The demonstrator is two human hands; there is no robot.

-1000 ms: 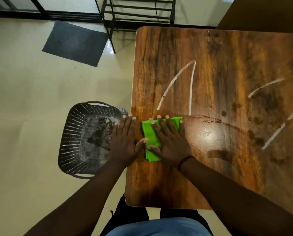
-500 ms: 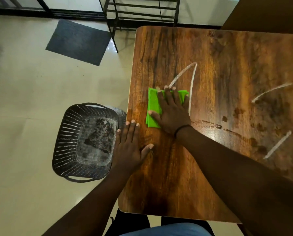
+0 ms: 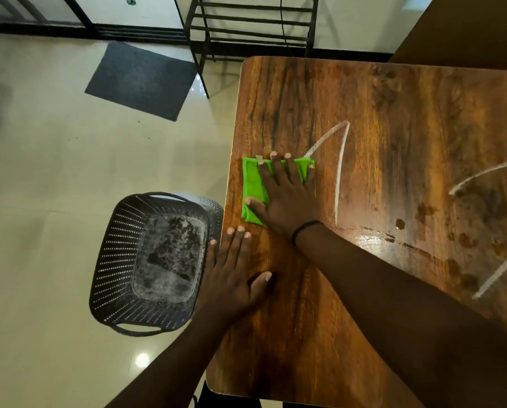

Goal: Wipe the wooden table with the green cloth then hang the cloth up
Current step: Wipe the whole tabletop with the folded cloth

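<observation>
Light: dim, warm indoor
Glare: wet sheen on table (image 3: pixel 373 240); lamp spot on floor (image 3: pixel 142 359)
Edges: wide-angle bending

Bare wooden table (image 3: pixel 393 119) beyond the green cloth (image 3: pixel 253 184); basket (image 3: pixel 155 260) flanks its left edge.

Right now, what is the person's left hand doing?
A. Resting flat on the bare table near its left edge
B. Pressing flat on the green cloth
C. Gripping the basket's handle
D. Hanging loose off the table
A. The left hand lies with straight fingers on the bare wooden table by its left edge, apart from the green cloth, which the right hand presses flat; the basket sits on the floor untouched.
</observation>
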